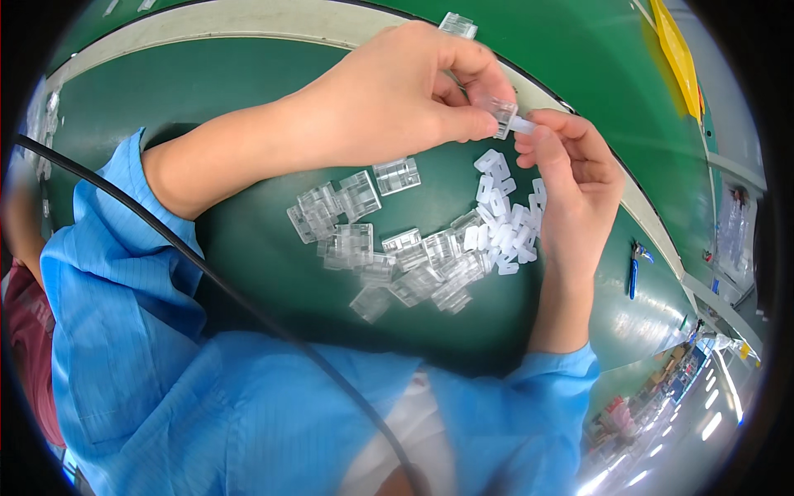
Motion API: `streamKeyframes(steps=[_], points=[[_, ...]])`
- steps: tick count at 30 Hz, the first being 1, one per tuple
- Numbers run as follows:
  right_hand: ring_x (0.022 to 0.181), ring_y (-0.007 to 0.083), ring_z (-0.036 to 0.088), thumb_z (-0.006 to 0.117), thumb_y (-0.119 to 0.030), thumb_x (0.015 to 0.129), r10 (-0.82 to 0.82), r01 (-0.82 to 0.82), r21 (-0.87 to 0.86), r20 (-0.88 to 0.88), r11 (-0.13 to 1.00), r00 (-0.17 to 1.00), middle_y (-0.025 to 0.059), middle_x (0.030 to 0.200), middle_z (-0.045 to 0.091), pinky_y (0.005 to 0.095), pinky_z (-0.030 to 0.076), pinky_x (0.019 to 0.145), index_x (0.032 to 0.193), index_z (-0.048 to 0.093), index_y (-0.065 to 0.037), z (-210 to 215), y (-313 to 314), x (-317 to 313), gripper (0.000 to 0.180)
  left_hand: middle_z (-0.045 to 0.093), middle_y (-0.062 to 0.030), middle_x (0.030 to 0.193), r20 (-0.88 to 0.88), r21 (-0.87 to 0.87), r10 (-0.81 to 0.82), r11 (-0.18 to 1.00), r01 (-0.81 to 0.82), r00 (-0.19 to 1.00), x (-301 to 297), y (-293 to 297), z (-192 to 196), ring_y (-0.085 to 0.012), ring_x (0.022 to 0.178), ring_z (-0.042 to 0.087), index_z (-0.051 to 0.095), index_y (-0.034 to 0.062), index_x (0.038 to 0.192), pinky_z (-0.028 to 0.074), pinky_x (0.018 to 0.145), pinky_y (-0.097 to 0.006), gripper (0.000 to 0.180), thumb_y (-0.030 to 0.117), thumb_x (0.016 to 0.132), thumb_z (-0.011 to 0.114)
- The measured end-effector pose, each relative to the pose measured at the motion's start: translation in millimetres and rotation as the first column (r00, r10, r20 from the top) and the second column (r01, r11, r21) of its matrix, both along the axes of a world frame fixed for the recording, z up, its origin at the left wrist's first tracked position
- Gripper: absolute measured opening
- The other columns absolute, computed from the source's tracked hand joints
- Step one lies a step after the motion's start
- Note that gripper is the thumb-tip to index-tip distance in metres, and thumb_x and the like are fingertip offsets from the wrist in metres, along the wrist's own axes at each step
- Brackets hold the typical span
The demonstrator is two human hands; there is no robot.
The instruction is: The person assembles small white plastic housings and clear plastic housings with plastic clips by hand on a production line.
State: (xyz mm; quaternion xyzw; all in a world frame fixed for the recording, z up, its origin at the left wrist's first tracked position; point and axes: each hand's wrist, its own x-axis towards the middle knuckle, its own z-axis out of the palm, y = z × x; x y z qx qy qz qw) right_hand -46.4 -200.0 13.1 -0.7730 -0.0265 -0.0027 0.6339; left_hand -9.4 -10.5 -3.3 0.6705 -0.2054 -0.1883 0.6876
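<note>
My left hand (413, 95) pinches a clear plastic housing (503, 114) between thumb and fingers. From the right, my right hand (579, 165) grips a small white plastic piece (523, 125), its end at the housing's open side; whether it has gone inside I cannot tell. Below my hands lies a loose spread of clear plastic housings (397, 175) on the dark green table mat (248, 248). Beside them, near my right wrist, small white plastic pieces (500, 219) form a heap.
A single clear housing (458, 26) lies beyond the pale strip (273, 29) on the green surface. Blue-handled cutters (634, 269) rest at the right. A black cable (207, 269) crosses in front of me. At the far left, part of another person (29, 331) shows.
</note>
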Motion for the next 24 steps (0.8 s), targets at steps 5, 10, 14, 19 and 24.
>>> streamKeyframes(steps=[5,10,14,19,24], points=[[0.074,0.0081,0.059,0.065,0.001,0.078,-0.035,0.033,0.049,0.027,0.998,0.999,0.0059,0.082,0.064,0.0178,0.046,0.066,0.094,0.062,0.004,4,2,-1,0.016,0.058,-0.0073,0.077,0.395,0.161,0.055,0.979,-0.128,0.917,4,6,3,-0.0157,0.064,0.057,0.055,0.0009,0.079,0.047,0.059,-0.027,0.015,0.007,0.071,0.066],[0.077,0.0095,0.06,0.066,0.002,0.077,0.087,-0.085,0.075,-0.022,0.994,0.996,0.0062,0.085,0.064,0.0196,0.048,0.068,0.093,0.062,0.003,14,10,-12,0.017,0.056,-0.0078,0.079,0.704,0.193,0.049,0.947,-0.257,0.709,2,6,1,-0.023,0.06,0.054,0.049,0.0037,0.069,0.044,0.054,-0.033,0.022,0.01,0.067,0.07],[0.078,0.0097,0.06,0.066,0.002,0.078,0.124,-0.128,0.039,0.093,0.991,0.988,0.0063,0.084,0.064,0.0198,0.048,0.068,0.094,0.062,0.003,7,15,-12,0.017,0.057,-0.0053,0.081,0.641,0.228,-0.017,0.959,-0.17,0.768,-1,8,4,-0.0144,0.067,0.056,0.053,0.0022,0.074,0.048,0.064,-0.023,0.019,0.003,0.069,0.071],[0.076,0.0097,0.059,0.064,-0.001,0.08,0.012,-0.018,0.086,0.074,0.996,0.997,0.0069,0.084,0.064,0.0198,0.047,0.067,0.096,0.062,0.003,-1,1,0,0.016,0.06,-0.005,0.086,0.226,0.148,-0.045,0.989,0.012,0.973,0,4,1,-0.0119,0.072,0.058,0.06,0.0011,0.082,0.05,0.071,-0.022,0.01,0.002,0.075,0.066],[0.072,0.0097,0.057,0.064,-0.003,0.08,-0.04,0.039,0.162,0.001,0.986,0.999,0.007,0.083,0.063,0.02,0.045,0.065,0.094,0.062,0.003,-1,-6,2,0.016,0.064,-0.0073,0.079,0.032,-0.01,0.023,1.0,-0.022,0.999,3,8,4,-0.0122,0.073,0.062,0.061,-0.0027,0.085,0.049,0.067,-0.023,0.009,0.003,0.078,0.061]])
